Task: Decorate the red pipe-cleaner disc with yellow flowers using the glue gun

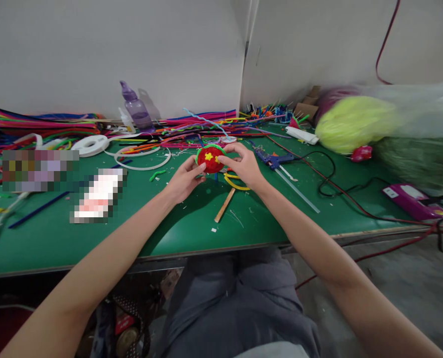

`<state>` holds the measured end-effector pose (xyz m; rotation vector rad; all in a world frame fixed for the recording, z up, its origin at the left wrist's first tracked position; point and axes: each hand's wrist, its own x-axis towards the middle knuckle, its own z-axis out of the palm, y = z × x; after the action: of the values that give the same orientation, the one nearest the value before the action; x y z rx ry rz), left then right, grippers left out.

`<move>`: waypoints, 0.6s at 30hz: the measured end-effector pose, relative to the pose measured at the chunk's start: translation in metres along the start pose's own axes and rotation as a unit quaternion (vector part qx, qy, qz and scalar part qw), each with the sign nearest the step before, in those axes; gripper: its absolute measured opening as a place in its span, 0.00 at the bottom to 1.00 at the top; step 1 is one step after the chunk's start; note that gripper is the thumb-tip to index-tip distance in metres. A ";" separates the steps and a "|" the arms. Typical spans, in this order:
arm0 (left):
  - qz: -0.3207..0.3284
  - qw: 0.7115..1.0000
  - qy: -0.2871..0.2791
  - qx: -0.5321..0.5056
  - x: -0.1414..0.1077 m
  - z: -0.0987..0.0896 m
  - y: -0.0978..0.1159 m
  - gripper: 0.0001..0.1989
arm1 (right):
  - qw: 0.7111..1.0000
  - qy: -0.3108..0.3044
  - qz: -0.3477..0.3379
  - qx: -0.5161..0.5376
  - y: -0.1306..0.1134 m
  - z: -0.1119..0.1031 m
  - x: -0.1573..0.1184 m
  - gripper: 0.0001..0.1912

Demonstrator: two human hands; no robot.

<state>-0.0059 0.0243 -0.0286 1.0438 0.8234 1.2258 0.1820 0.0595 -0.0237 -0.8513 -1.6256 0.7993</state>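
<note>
A round red piece [211, 165] with a green rim and yellow flower shapes is held up over the green table [191, 223]. My left hand [186, 180] grips its left edge, thumb on the front. On the right edge, my right hand [243, 165] pinches it between thumb and fingers. Yellow curved strips [237, 182] lie just below my right hand, and a flat wooden stick [225, 205] rests nearer the table's front. A blue glue gun [276, 160] lies to the right of my right hand.
Colourful pipe cleaners [50, 124] are piled along the back. A purple bottle [137, 109] stands there. White tape rolls [90, 145] lie at left. At right are a purple power strip [413, 201], cables and plastic bags [356, 124].
</note>
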 end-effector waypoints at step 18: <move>-0.031 0.999 0.018 -0.033 0.002 -0.002 0.002 0.15 | 0.946 -0.009 -0.252 -0.205 -0.008 -0.008 -0.004 0.06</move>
<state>-0.0077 0.0262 -0.0275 0.9399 0.8318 1.2135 0.1892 0.0523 -0.0178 -0.6586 -1.9469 0.1066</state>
